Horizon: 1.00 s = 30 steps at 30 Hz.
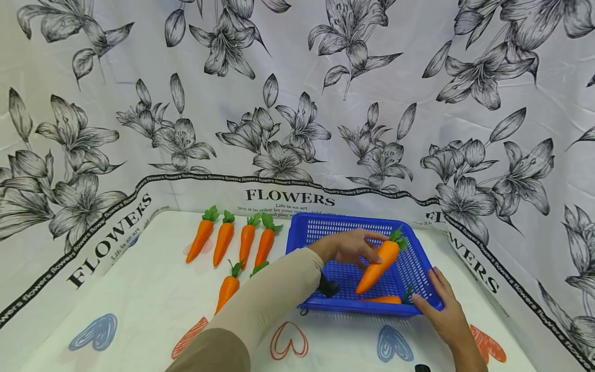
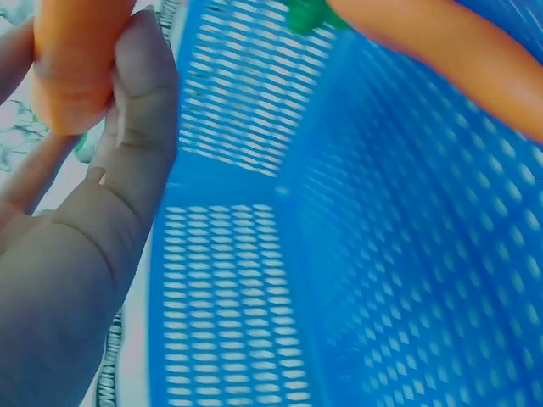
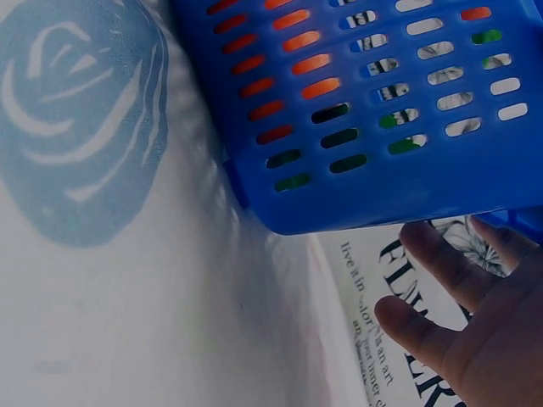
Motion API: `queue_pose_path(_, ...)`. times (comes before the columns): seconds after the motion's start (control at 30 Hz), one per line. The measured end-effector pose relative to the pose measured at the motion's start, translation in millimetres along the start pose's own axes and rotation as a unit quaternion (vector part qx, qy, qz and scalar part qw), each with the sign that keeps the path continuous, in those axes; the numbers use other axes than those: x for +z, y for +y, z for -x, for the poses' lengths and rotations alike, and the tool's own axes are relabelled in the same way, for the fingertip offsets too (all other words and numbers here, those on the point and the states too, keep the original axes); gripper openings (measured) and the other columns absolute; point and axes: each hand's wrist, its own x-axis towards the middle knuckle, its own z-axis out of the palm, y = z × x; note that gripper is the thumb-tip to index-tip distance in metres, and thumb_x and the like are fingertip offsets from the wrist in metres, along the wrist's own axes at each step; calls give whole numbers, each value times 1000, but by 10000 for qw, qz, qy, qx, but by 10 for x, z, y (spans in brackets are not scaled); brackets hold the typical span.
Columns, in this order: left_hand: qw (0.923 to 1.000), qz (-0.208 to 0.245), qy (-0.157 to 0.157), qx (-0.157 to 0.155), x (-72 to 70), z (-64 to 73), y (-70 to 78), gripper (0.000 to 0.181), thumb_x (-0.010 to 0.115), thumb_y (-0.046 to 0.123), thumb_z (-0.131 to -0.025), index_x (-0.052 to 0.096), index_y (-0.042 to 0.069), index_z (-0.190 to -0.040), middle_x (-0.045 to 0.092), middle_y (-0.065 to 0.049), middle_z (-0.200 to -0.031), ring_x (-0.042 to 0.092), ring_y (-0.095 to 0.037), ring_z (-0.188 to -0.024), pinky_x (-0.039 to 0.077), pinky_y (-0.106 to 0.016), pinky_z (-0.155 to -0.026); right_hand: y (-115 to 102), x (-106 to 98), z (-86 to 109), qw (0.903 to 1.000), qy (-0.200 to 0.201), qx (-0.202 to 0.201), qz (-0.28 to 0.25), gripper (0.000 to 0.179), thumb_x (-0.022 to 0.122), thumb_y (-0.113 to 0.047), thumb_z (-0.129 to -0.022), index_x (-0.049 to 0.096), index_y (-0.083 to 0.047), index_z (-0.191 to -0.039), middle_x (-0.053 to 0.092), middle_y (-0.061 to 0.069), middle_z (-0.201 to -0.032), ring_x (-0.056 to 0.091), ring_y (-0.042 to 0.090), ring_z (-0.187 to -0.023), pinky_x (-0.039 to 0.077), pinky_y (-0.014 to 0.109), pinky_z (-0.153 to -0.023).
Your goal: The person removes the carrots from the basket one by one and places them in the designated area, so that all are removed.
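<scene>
Over the blue plastic basket (image 1: 344,310), my left hand (image 1: 350,247) pinches an orange carrot (image 1: 380,266), thumb and fingers on its thick part. The carrot tilts, green leaves up and tip toward the lower left. In the left wrist view the carrot (image 2: 76,64) sits between thumb and fingers. A second carrot (image 1: 383,299) lies inside along the basket's near wall, largely hidden by the rim; orange also shows through the wall slots in the right wrist view. My right hand (image 1: 446,310) is at the basket's near right corner, fingers extended and spread.
Several carrots (image 1: 224,238) lie on the white tablecloth (image 1: 139,289) left of the basket, one (image 1: 228,290) nearer than the back row. My left sleeve (image 1: 279,287) covers part of another. A flower-printed curtain (image 1: 297,103) stands behind the table.
</scene>
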Motion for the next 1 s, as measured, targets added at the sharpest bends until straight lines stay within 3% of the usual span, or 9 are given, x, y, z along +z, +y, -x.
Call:
queue_pose_path(0.53,9912,797,-230,1028,199,447,258,64,60,-10,-87,47,16,-144,58,-15,-114,62,-28,-95,53,-47,-81,-24,-8,15,9999,-30,110,72,81,64,-33,-94,16,-12,-155,2,12,-160,6,50,-139,16,72,-100)
queue_pose_path(1.0,9779,855,-596,1815,273,961,407,65,56,-9,-88,38,11,-148,53,-14,-123,60,-29,-99,54,-42,-81,-17,-6,28,10000,-5,18,-41,80,65,-30,-93,17,-11,-155,2,12,-160,5,48,-140,14,71,-102)
